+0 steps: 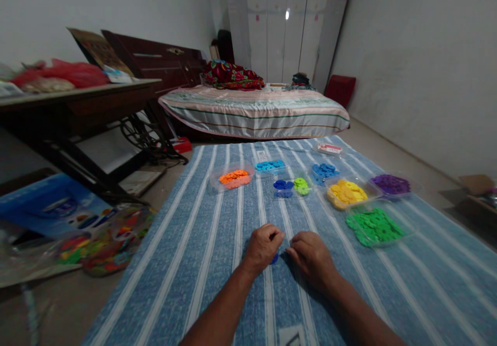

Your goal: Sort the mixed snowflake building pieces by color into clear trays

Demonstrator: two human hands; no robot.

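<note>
Near the middle front of the cloth, my left hand [264,247] is curled closed, its thumb side facing my right hand. A small dark blue piece [274,258] shows at the lower edge of that hand; whether it is held or lies on the cloth I cannot tell. Just to the right, with a narrow gap between them, my right hand [311,257] has its fingers bent and pressed together. Whatever is in its fingertips is hidden or too small to make out. Beyond both hands stands a clear tray with dark blue pieces [283,187] and lime green pieces [301,186].
Around the striped cloth [217,222] stand clear trays of orange pieces [235,178], light blue pieces [269,166], blue pieces [324,172], yellow pieces [347,193], purple pieces [390,184] and green pieces [376,226]. Behind is a bed [256,110]; at left, a sewing-machine table [77,95].
</note>
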